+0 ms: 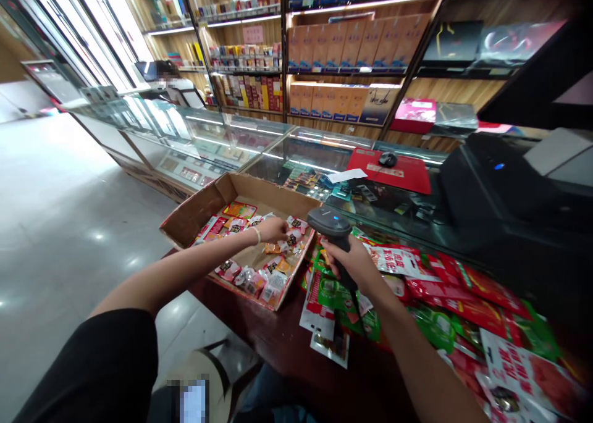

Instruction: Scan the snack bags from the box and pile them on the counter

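My left hand (273, 230) reaches into a shallow cardboard box (185, 219), its fingers pinched at the edge of a small snack packet (294, 236). Around it in the box lie several more small red, white and orange packets (252, 281). The fingers of my right hand (354, 263) wrap round the handle of a black barcode scanner (330, 220). A blue light glows on top of the scanner, whose head points left over the box's right edge. Below it spreads a pile of red, green and white snack bags (398, 261).
The box and bags rest on a dark red tabletop (287, 343) beside a glass display counter (278, 151). A red mat (407, 175) with a computer mouse (388, 159) lies on the glass. A black machine (491, 182) stands at right. Stocked shelves (345, 74) line the back wall.
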`<state>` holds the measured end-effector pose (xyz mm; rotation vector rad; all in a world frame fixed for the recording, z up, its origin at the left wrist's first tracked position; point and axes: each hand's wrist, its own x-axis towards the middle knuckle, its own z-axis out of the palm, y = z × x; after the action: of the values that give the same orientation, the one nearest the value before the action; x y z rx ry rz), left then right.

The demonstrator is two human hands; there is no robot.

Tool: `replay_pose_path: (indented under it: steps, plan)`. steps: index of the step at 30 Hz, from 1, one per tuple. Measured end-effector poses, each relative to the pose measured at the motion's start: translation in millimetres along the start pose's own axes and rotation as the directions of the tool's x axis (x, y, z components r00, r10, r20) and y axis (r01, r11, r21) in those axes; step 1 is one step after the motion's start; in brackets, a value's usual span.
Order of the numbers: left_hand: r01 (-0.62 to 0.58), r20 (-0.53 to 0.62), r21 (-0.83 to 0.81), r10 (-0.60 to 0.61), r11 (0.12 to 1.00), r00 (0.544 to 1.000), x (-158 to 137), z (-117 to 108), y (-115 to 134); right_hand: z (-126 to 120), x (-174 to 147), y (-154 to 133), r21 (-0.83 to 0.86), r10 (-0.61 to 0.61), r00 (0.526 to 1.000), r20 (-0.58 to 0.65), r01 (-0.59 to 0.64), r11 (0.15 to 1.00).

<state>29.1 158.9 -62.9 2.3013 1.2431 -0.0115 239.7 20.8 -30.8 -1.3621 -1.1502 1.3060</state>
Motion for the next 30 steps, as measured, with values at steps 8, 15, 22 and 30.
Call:
replay_pose_path:
  steps: [8, 15, 22, 30]
  plan:
    - [0.107, -0.053, -0.708, -0.205, 0.698, 0.977, -58, -26, 13, -2, -38, -13, 0.045, -0.046, 0.999, -0.025, 0.047, 0.998]
    - [-0.298, -0.443, -0.74, -0.104, 0.603, 0.89, -90, -27, 35, -11, -74, -17, 0.082, -0.108, 0.994, -0.014, 0.109, 0.991]
    - [-0.408, -0.511, -0.837, -0.251, 0.364, 0.822, -94, -7, 77, -24, -106, -20, 0.082, -0.095, 0.994, -0.057, 0.099, 0.992]
    - [-0.439, -0.514, -0.852, -0.292, 0.285, 0.807, -81, 14, 127, -46, -129, -8, 0.069, -0.122, 0.986, -0.112, 0.13, 0.989]
